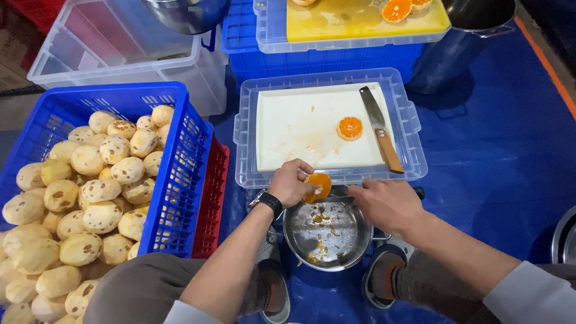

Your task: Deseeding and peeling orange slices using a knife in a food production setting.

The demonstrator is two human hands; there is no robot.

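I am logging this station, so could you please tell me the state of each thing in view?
Left hand: holding an orange half over the metal bowl.
Right hand: closed, at the bowl's rim; what it holds is hidden.
Metal bowl: nearly empty, seeds and scraps inside.
Knife: lying flat on the white cutting board.
Second orange half: cut face up.
Blue crate: heaped with peeled fruit.
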